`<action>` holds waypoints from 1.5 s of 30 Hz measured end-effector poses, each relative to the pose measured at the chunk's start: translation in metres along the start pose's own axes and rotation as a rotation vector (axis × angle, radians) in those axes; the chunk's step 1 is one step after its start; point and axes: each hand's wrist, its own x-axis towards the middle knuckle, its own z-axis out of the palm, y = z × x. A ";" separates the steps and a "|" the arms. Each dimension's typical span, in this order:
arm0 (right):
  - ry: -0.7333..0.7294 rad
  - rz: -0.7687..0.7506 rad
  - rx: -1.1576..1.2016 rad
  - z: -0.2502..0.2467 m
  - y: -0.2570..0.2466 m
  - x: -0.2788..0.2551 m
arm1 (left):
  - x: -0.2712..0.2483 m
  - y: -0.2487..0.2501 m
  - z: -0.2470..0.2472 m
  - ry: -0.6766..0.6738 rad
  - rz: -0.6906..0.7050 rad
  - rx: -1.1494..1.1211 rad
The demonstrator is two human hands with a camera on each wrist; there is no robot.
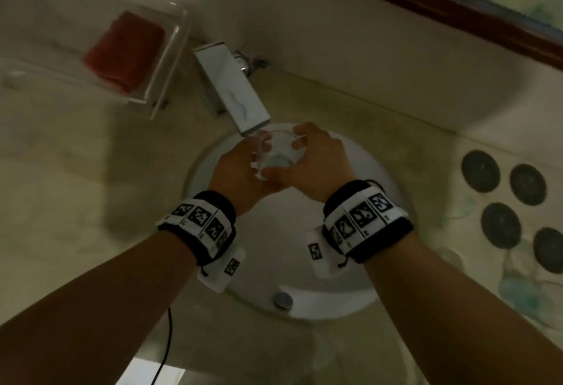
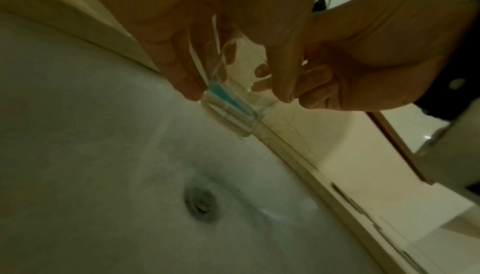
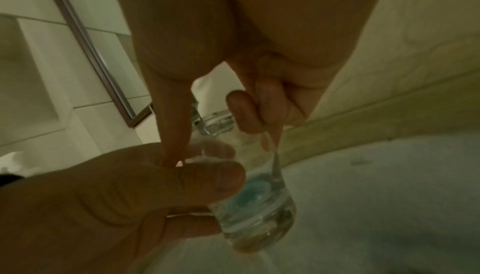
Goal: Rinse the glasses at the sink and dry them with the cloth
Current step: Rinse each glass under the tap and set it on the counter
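A clear glass [image 1: 276, 153] with a bluish base is held just under the flat steel faucet spout [image 1: 234, 92], above the white round sink [image 1: 359, 265]. My left hand [image 1: 237, 171] grips its lower part, thumb across the side near the base [image 3: 259, 202]. My right hand [image 1: 320, 156] holds the rim, thumb outside and fingers curled over the far edge into the glass [image 2: 228, 103]. Water trickles off a right finger [image 3: 241, 114] into the glass. A red cloth [image 1: 125, 49] lies folded in a clear tray [image 1: 164, 79] at the back left.
Several dark round coasters [image 1: 481, 171] lie on the counter to the right, with another clear glass [image 1: 518, 287] near them. The drain [image 2: 200, 202] sits at the basin's bottom. A mirror frame [image 1: 457, 9] runs along the wall. A black cable [image 1: 167, 339] hangs by the front edge.
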 end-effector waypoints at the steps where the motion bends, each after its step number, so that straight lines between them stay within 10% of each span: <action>1: -0.025 -0.005 0.018 0.006 -0.003 0.006 | 0.002 -0.003 -0.007 0.011 -0.027 -0.017; 34: -0.251 -0.202 0.513 0.040 0.037 0.051 | 0.013 -0.024 -0.025 0.033 -0.043 -0.146; 45: -0.284 0.199 0.393 0.072 0.040 0.061 | 0.011 -0.027 -0.020 -0.066 -0.418 -0.046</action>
